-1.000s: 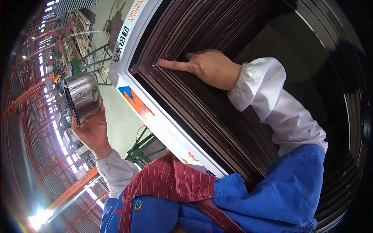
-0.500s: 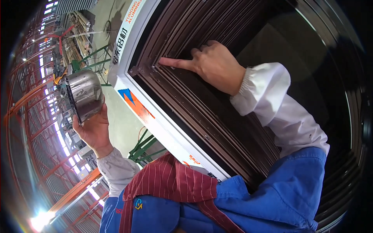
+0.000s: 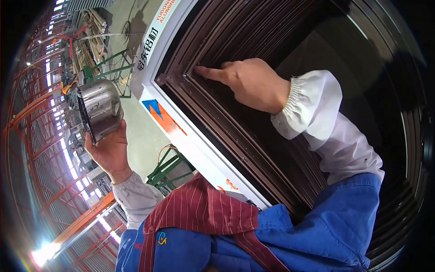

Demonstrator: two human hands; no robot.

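Observation:
On the left, my left hand holds up a shiny steel bowl from beneath, with its mouth tipped away to the left. Inside the bowl is hidden; its rim looks dark and grimy. My right hand reaches into a large window frame with dark brown inner profiles and white tape on its outer faces. Its index finger stretches to the inner corner, and the other fingers are curled. Nothing shows in that hand. Small pale specks dot the brown grooves.
Green metal stands are behind and beneath the frame. Long wrapped bundles lie on the pale floor at the upper left. Dark glass or panel lies within the frame. Orange beams and a bright lamp appear at the lower left.
My right fingertip has drawn slightly back from the inner corner, to the right. The frame sits a little further right in view. My left hand still holds the bowl.

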